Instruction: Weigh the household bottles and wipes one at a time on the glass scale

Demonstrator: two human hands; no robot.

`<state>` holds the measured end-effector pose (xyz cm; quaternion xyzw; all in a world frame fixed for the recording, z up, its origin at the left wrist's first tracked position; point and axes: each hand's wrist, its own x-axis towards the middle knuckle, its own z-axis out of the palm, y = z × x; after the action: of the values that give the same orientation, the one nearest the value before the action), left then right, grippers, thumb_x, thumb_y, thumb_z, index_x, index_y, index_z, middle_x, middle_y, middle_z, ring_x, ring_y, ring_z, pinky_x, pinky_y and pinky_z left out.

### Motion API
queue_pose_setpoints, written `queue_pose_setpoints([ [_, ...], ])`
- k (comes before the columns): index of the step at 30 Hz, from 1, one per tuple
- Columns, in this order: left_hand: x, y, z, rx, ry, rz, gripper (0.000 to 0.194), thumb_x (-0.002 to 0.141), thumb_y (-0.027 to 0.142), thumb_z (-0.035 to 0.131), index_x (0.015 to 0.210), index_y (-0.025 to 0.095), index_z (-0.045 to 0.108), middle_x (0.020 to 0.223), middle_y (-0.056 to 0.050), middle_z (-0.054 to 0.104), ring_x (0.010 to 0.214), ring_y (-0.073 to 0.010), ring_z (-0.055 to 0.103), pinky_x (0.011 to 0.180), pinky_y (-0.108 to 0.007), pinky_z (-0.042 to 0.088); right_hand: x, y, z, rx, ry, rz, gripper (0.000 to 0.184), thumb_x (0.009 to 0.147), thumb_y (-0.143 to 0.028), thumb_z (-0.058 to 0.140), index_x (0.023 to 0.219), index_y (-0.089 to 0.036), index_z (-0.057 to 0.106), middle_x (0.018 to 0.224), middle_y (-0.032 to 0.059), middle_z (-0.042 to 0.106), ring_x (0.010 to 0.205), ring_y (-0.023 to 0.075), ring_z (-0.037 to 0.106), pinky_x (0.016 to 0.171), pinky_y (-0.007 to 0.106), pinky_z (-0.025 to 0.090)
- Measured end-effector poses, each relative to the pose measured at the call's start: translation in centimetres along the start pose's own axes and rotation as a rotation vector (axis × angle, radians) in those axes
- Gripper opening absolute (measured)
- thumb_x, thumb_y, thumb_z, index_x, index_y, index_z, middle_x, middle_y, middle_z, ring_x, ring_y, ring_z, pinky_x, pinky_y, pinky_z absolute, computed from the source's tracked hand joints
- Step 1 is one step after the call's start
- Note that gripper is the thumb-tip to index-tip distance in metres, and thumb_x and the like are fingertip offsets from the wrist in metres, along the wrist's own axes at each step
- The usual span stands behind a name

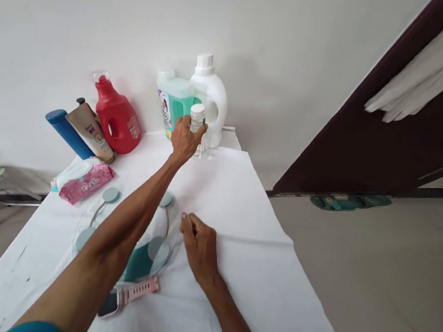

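Observation:
My left hand (185,139) reaches to the back of the table, its fingers and thumb wrapped round a small clear bottle (202,149) with a white screw cap. The bottle is upright, in front of a white jug and a green bottle. My right hand (202,244) rests on the white cloth nearer to me, its fingers curled into a loose fist with nothing visible in it. Left of that fist lies a round clear glass scale (158,250) with grey round pads, partly hidden by my left forearm. A pink-strapped smartwatch (141,289) lies in front of it.
Along the wall stand a white detergent jug (219,103), a green liquid bottle (179,103), a red jug (119,120), a beige tube (91,130) and a blue bottle (68,132). A pink wipes pack (88,181) lies at left. Green slippers (335,203) are on the floor.

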<state>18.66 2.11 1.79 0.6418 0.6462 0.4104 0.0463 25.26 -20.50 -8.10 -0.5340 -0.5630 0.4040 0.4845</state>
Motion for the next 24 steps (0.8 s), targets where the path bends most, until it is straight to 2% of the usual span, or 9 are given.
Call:
queue_pose_setpoints([
  [3,-1.2,-1.6,-4.2,-0.102,0.043,0.128,0.027,0.09,0.041,0.078,0.095,0.018,0.064,0.103,-0.007,0.068,0.094,-0.0221,0.066,0.086,-0.036,0.052,0.0,-0.1,0.0,-0.003,0.005,-0.028,0.049,0.103,-0.055,0.043,0.066,-0.023,0.046,0.057,-0.0042,0.044,0.053,0.0122,0.039,0.057,0.028,0.029],
  [8,-5.5,-3.1,-15.4,-0.184,0.065,0.276,0.02,0.087,0.04,0.079,0.094,0.023,0.072,0.1,-0.004,0.072,0.084,-0.0202,0.067,0.079,-0.037,0.056,-0.1,0.0,0.2,-0.03,0.015,-0.058,0.049,0.101,-0.055,0.046,0.064,-0.023,0.048,0.056,-0.0038,0.046,0.053,0.0126,0.04,0.058,0.029,0.031],
  [10,-8.0,-3.8,-19.2,-0.142,0.061,0.284,0.019,0.086,0.04,0.079,0.094,0.024,0.073,0.096,-0.003,0.072,0.081,-0.02,0.066,0.077,-0.037,0.057,-0.1,0.0,0.2,-0.047,0.021,-0.061,0.049,0.1,-0.056,0.046,0.064,-0.023,0.047,0.055,-0.0038,0.046,0.053,0.0128,0.04,0.058,0.029,0.031],
  [12,-10.4,-4.9,-21.8,-0.097,0.049,0.242,0.02,0.085,0.04,0.079,0.092,0.022,0.073,0.093,-0.003,0.072,0.08,-0.0197,0.066,0.074,-0.036,0.056,-0.2,0.0,0.3,-0.067,0.021,-0.063,0.049,0.099,-0.056,0.047,0.063,-0.023,0.047,0.055,-0.0037,0.045,0.053,0.013,0.04,0.058,0.029,0.031],
  [14,-12.6,-6.1,-23.1,-0.073,0.031,0.186,0.021,0.083,0.039,0.08,0.091,0.021,0.073,0.094,-0.004,0.072,0.08,-0.0196,0.066,0.07,-0.034,0.055,-0.2,0.0,0.3,-0.088,0.013,-0.061,0.049,0.099,-0.057,0.046,0.063,-0.023,0.048,0.054,-0.0034,0.046,0.053,0.0135,0.041,0.058,0.03,0.031],
  [17,-14.9,-7.7,-23.5,-0.072,0.007,0.131,0.021,0.083,0.038,0.079,0.091,0.02,0.072,0.093,-0.004,0.071,0.082,-0.0193,0.066,0.068,-0.032,0.053,-0.3,-0.1,0.4,-0.117,0.002,-0.049,0.049,0.097,-0.059,0.046,0.063,-0.023,0.049,0.054,-0.0028,0.046,0.053,0.0144,0.042,0.059,0.03,0.031],
  [24,-16.5,-9.0,-23.1,-0.086,-0.006,0.085,0.022,0.084,0.038,0.08,0.09,0.02,0.069,0.093,-0.003,0.069,0.084,-0.0193,0.066,0.068,-0.032,0.054,-0.8,-0.8,0.3,-0.149,-0.021,-0.018,0.048,0.096,-0.059,0.047,0.065,-0.023,0.051,0.054,-0.0034,0.045,0.054,0.0139,0.04,0.057,0.029,0.03],
])
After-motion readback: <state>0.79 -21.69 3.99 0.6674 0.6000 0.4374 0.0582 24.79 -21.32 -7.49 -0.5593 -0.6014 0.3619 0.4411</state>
